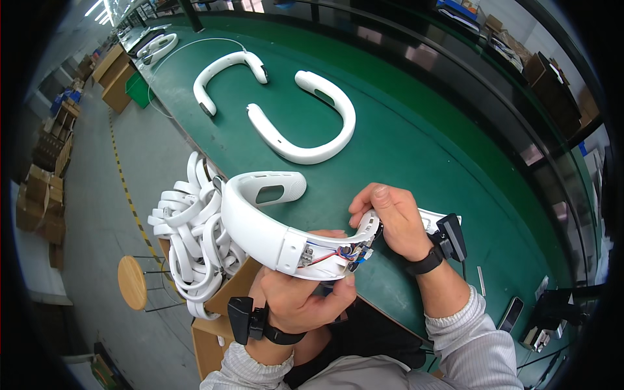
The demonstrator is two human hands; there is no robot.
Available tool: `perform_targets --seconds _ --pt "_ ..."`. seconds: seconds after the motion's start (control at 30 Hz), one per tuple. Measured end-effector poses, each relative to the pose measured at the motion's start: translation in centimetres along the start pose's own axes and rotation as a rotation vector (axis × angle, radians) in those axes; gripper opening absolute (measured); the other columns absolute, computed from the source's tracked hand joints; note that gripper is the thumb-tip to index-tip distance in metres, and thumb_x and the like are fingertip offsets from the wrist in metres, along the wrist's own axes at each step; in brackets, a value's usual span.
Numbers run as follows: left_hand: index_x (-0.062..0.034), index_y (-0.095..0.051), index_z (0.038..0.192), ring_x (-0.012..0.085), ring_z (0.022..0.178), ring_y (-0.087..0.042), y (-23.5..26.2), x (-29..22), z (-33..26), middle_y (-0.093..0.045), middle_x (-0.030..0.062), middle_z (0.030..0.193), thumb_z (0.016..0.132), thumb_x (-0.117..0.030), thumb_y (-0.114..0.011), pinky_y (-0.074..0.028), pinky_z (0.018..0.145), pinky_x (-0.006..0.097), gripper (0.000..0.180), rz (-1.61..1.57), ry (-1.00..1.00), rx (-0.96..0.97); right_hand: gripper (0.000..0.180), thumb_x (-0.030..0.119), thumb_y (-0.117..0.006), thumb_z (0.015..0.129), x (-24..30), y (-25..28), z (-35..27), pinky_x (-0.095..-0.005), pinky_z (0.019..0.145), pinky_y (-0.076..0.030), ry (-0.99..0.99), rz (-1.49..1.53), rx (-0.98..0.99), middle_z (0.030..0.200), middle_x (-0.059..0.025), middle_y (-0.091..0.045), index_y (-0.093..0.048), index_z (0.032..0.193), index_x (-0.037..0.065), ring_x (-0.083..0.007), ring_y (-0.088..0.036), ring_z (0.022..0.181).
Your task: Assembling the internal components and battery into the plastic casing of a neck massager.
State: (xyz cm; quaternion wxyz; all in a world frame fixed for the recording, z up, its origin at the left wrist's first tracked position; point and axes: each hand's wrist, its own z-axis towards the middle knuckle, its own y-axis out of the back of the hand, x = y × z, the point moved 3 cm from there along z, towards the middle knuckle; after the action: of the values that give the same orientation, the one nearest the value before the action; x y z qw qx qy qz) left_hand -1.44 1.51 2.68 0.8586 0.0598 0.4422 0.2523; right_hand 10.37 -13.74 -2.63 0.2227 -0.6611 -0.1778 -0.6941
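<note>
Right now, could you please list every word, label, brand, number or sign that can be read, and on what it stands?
None can be read in this view.
White curved plastic shell with exposed wires, in the left hand: no legible text.
Brown cardboard boxes at far left: any print is too small and blurred.
Black rectangular phone on the green tabletop: nothing readable.
Yellow-and-black striped floor line: no readable words.

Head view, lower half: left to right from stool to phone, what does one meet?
Round wooden stool → pile of white neckbands → left hand holding a white neckband with exposed wires → right hand → dark phone
</note>
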Motion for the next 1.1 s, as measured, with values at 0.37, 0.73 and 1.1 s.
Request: perform_targets --seconds 0.37,0.73,1.1 --pt "-0.0035 -0.075 0.091 0.0284 0.088 -0.074 0.17 0.11 -0.15 -0.074 0.015 0.094 0.069 -0.007 -0.075 -0.059 0.071 0.034 0.022 0.018 0.004 0.012 0.059 0.048 -0.039 0.107 0.19 -0.08 -0.1 -0.0247 0.066 -0.05 -0.028 -0.026 0.002 0.075 -0.0068 -0.066 -0.065 0.09 -0.003 -0.0118 -0.063 0.072" --pt "-0.004 -0.075 0.09 0.0278 0.086 -0.074 0.13 0.02 -0.13 -0.074 0.0138 0.093 0.069 -0.008 -0.075 -0.059 0.07 0.034 0.022 0.013 -0.008 0.0 0.066 0.055 -0.036 0.105 -0.05 -0.05 -0.11 -0.0241 0.062 -0.049 -0.02 -0.066 -0.012 0.074 -0.0085 -0.066 -0.065 0.09 -0.002 -0.0125 -0.063 0.067" --pt "-0.0041 -0.075 0.092 0.0278 0.083 -0.073 0.13 0.3 -0.21 -0.074 0.0161 0.097 0.069 -0.009 -0.075 -0.058 0.069 0.034 0.024 0.003 0.001 -0.002 0.065 0.054 -0.036 0.106 -0.11 -0.05 -0.02 -0.0241 0.061 -0.049 -0.015 -0.052 -0.002 0.073 -0.008 -0.066 -0.066 0.09 -0.002 -0.0122 -0.062 0.067"
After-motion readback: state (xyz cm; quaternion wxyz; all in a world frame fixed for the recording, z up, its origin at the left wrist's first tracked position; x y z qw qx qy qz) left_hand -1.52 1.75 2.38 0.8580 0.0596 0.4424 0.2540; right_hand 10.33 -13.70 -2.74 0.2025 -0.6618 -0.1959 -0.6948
